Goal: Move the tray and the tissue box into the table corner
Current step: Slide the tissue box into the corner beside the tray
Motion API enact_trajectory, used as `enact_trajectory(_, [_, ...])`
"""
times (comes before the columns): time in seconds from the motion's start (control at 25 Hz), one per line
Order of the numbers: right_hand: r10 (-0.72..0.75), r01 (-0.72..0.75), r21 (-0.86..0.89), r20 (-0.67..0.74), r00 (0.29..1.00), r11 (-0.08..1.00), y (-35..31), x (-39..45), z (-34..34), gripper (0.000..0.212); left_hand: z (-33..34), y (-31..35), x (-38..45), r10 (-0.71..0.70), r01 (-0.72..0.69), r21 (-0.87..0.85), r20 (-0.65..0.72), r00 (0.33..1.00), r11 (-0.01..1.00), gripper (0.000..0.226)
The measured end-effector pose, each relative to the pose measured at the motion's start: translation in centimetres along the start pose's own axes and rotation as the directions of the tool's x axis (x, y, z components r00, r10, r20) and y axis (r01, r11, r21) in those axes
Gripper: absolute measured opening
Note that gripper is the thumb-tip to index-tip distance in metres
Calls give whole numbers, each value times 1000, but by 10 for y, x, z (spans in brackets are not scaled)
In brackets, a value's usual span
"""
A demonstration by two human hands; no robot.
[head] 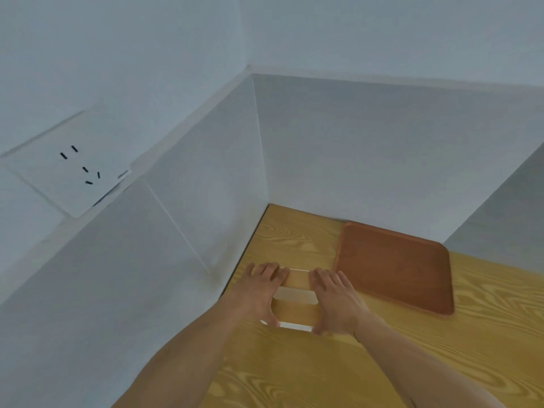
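Hands, left (pixel 259 293) and right (pixel 335 301), clamped on ends of clear acrylic tissue box (pixel 295 298) for corner placement; brown rectangular tray (pixel 394 269) alongside on wood-grain tabletop (pixel 294 378).

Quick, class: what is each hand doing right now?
Left hand: closed on the left end of the clear tissue box.
Right hand: closed on the tissue box's right end.

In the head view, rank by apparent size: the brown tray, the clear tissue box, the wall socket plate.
1. Brown tray.
2. Wall socket plate, somewhat smaller.
3. Clear tissue box, partly hidden under both hands.
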State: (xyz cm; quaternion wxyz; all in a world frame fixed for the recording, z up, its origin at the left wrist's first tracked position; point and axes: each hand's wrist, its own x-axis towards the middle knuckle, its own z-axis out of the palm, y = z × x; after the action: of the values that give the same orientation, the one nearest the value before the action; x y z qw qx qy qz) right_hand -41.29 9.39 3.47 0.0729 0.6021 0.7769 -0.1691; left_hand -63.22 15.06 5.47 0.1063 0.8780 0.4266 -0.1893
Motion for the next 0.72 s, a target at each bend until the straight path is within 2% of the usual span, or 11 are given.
enact_trajectory(0.4, [129,-129,36,0,992,991,8,80,-8,131,-21,-64,83,105,-107,31,67,992,994,128])
enact_trajectory(0.72, [105,-106,32,27,994,994,20,112,-13,129,-19,-83,115,110,-112,14,68,992,994,128])
